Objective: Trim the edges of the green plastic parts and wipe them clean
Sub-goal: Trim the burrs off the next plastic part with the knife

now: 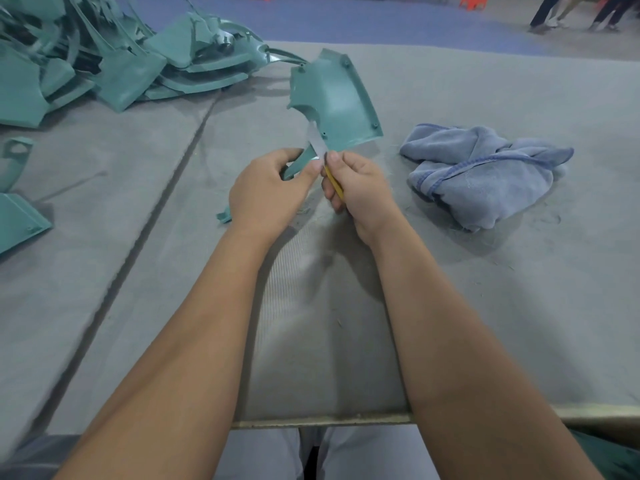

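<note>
Centrally, spreading grey across the view, bench [485, 306]. Heaping at its far left corner, pile of green parts [104, 64]. Lying crumpled toward the right edge, blue cloth [485, 174]. Standing tilted mid-bench, green plastic part [336, 98], lower tip pinched in left hand [266, 192] grip. Clasping yellow-handled knife [323, 157], right hand [360, 192] grip, blade touching the part's edge.

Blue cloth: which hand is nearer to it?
Right. The right hand, holding the knife, is just left of the blue cloth; the left hand is farther left, gripping the green part.
</note>
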{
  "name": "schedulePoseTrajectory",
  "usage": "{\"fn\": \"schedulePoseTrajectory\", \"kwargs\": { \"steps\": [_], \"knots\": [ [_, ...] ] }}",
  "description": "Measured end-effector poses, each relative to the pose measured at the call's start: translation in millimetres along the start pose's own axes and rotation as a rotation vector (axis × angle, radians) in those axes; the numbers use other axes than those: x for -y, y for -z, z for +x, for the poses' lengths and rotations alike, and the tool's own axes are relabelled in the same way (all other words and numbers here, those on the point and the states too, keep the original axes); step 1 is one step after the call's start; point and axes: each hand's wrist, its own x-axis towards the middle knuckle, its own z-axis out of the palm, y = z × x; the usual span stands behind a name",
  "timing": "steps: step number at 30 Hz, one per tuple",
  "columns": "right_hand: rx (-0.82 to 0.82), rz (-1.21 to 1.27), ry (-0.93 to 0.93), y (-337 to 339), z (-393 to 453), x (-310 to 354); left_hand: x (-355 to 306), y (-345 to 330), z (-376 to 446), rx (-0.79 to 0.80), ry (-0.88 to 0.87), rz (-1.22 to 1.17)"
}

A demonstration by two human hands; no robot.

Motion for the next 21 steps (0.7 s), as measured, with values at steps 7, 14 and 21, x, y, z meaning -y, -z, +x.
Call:
{"fn": "schedulePoseTrajectory", "kwargs": {
  "steps": [7, 14, 21],
  "knots": [
    [0.04, 0.134, 0.081, -1.2, -2.5, 3.2, 1.9, 2.9, 3.0, -0.088, -0.154, 0.07],
    [-0.004, 0.101, 0.008, -7.5, -6.2, 7.9, 2.1, -4.5, 7.5, -0.013, -0.119, 0.35],
    [-0.12, 0.145, -0.004, -13.8, -6.4, 10.3, 1.8, -8.1, 9.2, 0.004, -0.1, 0.369]
  ]
}}
